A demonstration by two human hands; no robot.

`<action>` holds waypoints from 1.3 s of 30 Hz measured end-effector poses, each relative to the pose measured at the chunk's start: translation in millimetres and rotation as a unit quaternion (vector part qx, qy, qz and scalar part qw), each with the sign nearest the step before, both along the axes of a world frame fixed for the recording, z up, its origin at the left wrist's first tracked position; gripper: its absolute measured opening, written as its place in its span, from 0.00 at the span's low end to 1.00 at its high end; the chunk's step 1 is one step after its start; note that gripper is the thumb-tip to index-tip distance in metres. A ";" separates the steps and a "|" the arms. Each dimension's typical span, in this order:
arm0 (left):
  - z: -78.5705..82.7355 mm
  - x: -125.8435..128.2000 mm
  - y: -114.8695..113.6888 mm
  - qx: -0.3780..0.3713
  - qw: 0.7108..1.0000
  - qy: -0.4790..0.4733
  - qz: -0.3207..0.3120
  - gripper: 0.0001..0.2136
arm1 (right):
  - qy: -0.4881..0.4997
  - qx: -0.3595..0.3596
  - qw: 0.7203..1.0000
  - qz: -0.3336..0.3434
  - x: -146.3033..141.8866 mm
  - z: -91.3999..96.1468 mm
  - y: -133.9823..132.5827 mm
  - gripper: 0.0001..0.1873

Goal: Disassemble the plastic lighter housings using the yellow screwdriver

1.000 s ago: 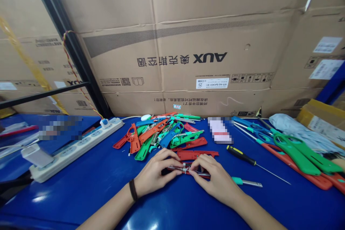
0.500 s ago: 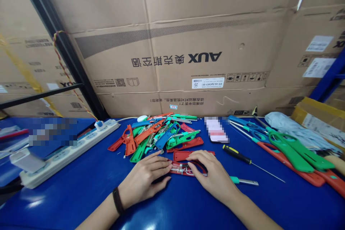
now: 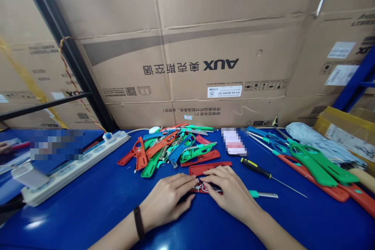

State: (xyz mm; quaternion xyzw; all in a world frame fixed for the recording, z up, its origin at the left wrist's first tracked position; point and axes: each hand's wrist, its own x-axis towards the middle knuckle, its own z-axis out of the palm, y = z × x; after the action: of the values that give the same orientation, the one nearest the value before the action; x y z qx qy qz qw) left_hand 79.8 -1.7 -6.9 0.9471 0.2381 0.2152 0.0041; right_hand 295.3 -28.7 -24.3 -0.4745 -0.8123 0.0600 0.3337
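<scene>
My left hand [image 3: 168, 199] and my right hand [image 3: 227, 191] lie side by side on the blue table [image 3: 88, 211], fingertips meeting over a red plastic tool part [image 3: 202, 188] with small metal pieces in it. Both hands press down on it with fingers bent and close together. A second red plastic shell [image 3: 209, 168] lies just beyond my fingers. A teal-handled metal tool [image 3: 262, 194] sticks out to the right from under my right hand. Behind lies a heap of red, green and blue plastic parts [image 3: 170, 146].
A black-and-yellow screwdriver [image 3: 263, 174] lies right of my hands. Large green, blue and red handled tools [image 3: 310, 162] lie at the right beside a grey folded cloth [image 3: 319, 142]. A white power strip [image 3: 73, 164] runs along the left. Cardboard boxes [image 3: 190, 66] wall the back.
My hands have shifted slightly on the red part and my fingertips have drawn closer together. The view has swung a little.
</scene>
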 end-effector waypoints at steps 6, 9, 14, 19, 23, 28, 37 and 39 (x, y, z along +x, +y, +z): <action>-2.7 5.3 0.3 0.042 0.999 0.007 -0.014 0.13 | -0.022 0.000 1.000 0.010 -1.1 3.0 -0.9 0.13; 0.3 9.7 1.7 0.049 0.998 0.004 -0.028 0.12 | -0.030 -0.005 1.000 0.008 -1.2 6.0 -2.8 0.14; 4.1 13.9 1.9 0.049 0.998 0.011 -0.025 0.11 | -0.080 0.002 0.997 0.017 -3.3 7.6 -5.5 0.17; -0.9 15.4 -3.2 0.092 0.994 0.048 -0.024 0.10 | -0.186 0.082 0.979 0.023 -8.4 -3.8 -6.0 0.17; -7.2 17.1 -11.1 0.159 0.983 0.087 0.002 0.13 | -0.185 0.085 0.979 0.023 -9.6 -6.8 -8.4 0.18; -2.5 12.8 -10.6 0.109 0.991 0.080 0.002 0.16 | -0.073 0.033 0.997 0.021 -1.8 7.4 -10.1 0.23; 4.7 2.8 -13.7 0.031 0.997 0.063 0.010 0.24 | 0.063 0.100 0.991 -0.058 12.0 19.5 -5.0 0.14; 5.5 9.5 -13.9 0.008 0.999 0.044 0.018 0.20 | 0.040 0.073 0.994 -0.064 11.6 20.6 -5.9 0.12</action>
State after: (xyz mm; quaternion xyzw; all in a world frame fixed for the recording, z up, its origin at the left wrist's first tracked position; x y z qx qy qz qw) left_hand 89.4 -15.6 -1.4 0.9511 0.2536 0.1757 -0.0178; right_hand 306.9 -34.6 -3.7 -0.4970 -0.7684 -0.0019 0.4031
